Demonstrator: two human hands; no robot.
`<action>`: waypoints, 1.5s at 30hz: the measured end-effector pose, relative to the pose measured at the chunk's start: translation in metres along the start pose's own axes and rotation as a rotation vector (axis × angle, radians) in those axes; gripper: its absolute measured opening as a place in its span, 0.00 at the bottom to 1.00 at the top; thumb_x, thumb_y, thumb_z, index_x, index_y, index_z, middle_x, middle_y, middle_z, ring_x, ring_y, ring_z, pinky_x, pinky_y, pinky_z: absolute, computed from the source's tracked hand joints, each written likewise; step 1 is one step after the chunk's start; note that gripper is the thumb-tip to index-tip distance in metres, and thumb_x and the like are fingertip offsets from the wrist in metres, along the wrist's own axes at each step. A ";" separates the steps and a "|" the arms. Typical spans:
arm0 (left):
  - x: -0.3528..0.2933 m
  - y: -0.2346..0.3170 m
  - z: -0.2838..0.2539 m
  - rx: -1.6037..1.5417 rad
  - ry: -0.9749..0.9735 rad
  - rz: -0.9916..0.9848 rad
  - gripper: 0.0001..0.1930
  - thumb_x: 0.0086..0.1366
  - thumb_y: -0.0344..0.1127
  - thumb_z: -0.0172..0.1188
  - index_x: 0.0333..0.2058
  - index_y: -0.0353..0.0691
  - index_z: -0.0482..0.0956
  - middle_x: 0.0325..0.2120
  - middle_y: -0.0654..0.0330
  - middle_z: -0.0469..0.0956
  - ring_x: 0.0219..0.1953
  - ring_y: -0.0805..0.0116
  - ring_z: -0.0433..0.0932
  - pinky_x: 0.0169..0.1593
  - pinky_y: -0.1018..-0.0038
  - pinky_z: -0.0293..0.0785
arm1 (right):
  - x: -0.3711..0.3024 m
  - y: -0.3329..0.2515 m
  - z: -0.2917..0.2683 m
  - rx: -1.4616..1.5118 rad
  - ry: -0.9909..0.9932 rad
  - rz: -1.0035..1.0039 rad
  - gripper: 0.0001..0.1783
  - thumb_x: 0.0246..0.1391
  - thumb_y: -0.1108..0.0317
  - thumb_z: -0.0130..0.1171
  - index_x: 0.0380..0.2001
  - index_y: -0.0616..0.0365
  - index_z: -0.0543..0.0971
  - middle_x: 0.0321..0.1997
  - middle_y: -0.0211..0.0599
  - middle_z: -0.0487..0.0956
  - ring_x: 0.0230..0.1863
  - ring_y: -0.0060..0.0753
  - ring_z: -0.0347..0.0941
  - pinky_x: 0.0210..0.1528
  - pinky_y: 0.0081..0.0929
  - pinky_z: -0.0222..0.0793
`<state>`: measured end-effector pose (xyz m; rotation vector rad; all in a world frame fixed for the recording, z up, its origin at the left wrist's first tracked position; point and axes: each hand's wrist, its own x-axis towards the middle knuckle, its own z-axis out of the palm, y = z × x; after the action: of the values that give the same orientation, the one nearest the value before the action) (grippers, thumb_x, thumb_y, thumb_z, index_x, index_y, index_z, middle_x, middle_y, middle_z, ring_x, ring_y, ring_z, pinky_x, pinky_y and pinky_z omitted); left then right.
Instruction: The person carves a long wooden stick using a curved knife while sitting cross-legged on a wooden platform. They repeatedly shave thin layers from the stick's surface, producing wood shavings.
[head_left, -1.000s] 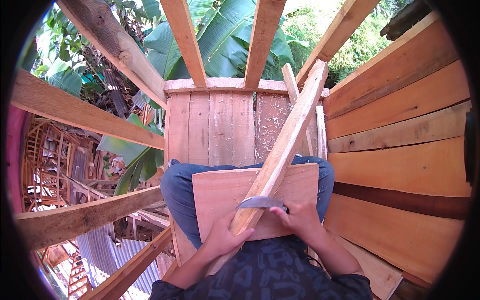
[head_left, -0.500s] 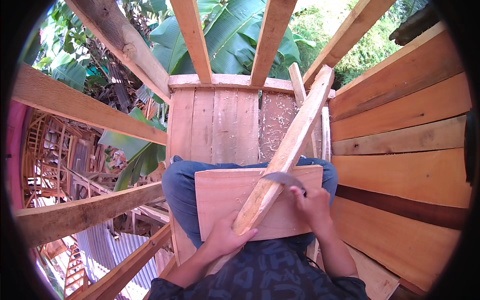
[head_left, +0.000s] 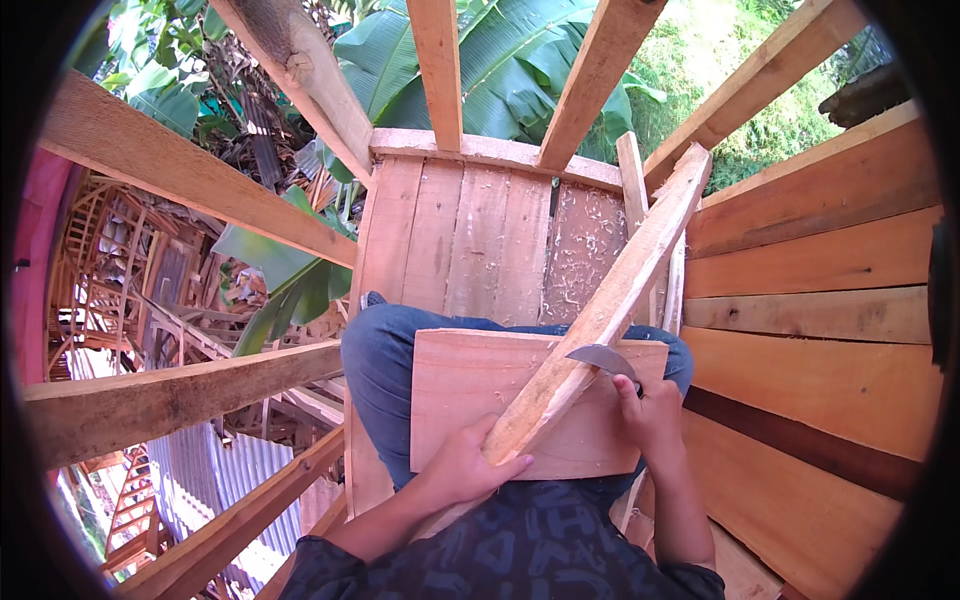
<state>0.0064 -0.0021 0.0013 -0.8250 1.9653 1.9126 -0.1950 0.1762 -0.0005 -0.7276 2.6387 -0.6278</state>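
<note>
A long, rough strip of wood (head_left: 600,315) slants from my waist up to the far right, lying across a flat board (head_left: 470,380) on my lap. Wrapped round its lower end is my left hand (head_left: 468,462), with the thumb over the top. My right hand (head_left: 648,415) grips a knife (head_left: 603,358) whose curved blade rests at the strip's right edge, about midway along. The knife's handle is mostly hidden in my fist. Pale, freshly cut patches show on the strip.
Wood shavings (head_left: 590,240) litter the plank floor (head_left: 480,250) beyond my knees. A thin stick (head_left: 632,180) stands behind the strip. Upright beams (head_left: 435,80) rail the far side and left. A plank wall (head_left: 810,310) closes the right. Corrugated sheets (head_left: 220,490) lie below left.
The view has shifted, so the whole scene sits slightly differently. The knife blade has moved a little off the strip's top face toward its right edge. My left hand keeps its hold.
</note>
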 end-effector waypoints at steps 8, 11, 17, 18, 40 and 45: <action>0.000 0.002 -0.001 -0.010 -0.017 -0.016 0.26 0.54 0.47 0.69 0.43 0.29 0.77 0.33 0.45 0.80 0.36 0.59 0.82 0.42 0.67 0.75 | -0.017 -0.006 -0.001 -0.123 -0.098 0.035 0.31 0.55 0.41 0.57 0.19 0.62 0.80 0.17 0.52 0.75 0.24 0.58 0.76 0.27 0.44 0.70; 0.004 0.004 0.000 0.054 -0.023 -0.035 0.28 0.54 0.48 0.69 0.45 0.29 0.76 0.34 0.43 0.80 0.37 0.54 0.82 0.43 0.65 0.75 | -0.004 0.001 -0.009 -0.058 -0.022 0.067 0.29 0.56 0.42 0.56 0.22 0.62 0.81 0.17 0.52 0.75 0.25 0.57 0.76 0.27 0.45 0.69; 0.006 -0.006 -0.005 0.101 -0.086 0.100 0.33 0.51 0.52 0.69 0.47 0.30 0.75 0.35 0.40 0.79 0.39 0.47 0.81 0.44 0.62 0.75 | -0.037 -0.021 0.003 -0.035 -0.122 -0.023 0.28 0.53 0.43 0.59 0.19 0.61 0.80 0.16 0.49 0.75 0.21 0.54 0.75 0.24 0.41 0.69; 0.005 -0.006 -0.003 0.111 -0.066 0.101 0.33 0.51 0.52 0.69 0.46 0.30 0.75 0.35 0.40 0.79 0.39 0.47 0.81 0.44 0.62 0.75 | -0.044 -0.023 0.006 -0.045 -0.145 -0.052 0.28 0.53 0.43 0.59 0.19 0.60 0.80 0.16 0.48 0.75 0.21 0.54 0.75 0.24 0.41 0.69; 0.005 0.001 0.010 0.113 0.080 0.104 0.30 0.49 0.50 0.72 0.40 0.29 0.77 0.29 0.42 0.79 0.33 0.48 0.82 0.38 0.63 0.76 | -0.055 -0.012 0.007 -0.115 -0.219 -0.147 0.30 0.53 0.40 0.58 0.21 0.60 0.80 0.17 0.47 0.77 0.21 0.50 0.77 0.23 0.39 0.70; 0.007 0.002 0.009 0.148 0.070 0.050 0.29 0.49 0.50 0.72 0.39 0.29 0.77 0.29 0.43 0.79 0.33 0.49 0.81 0.38 0.63 0.75 | -0.032 0.003 0.004 -0.138 -0.118 -0.006 0.29 0.53 0.40 0.58 0.21 0.58 0.80 0.17 0.46 0.77 0.22 0.50 0.77 0.24 0.42 0.70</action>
<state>-0.0024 0.0056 -0.0021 -0.8190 2.1576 1.7612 -0.1683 0.1952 0.0011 -0.7864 2.5906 -0.3947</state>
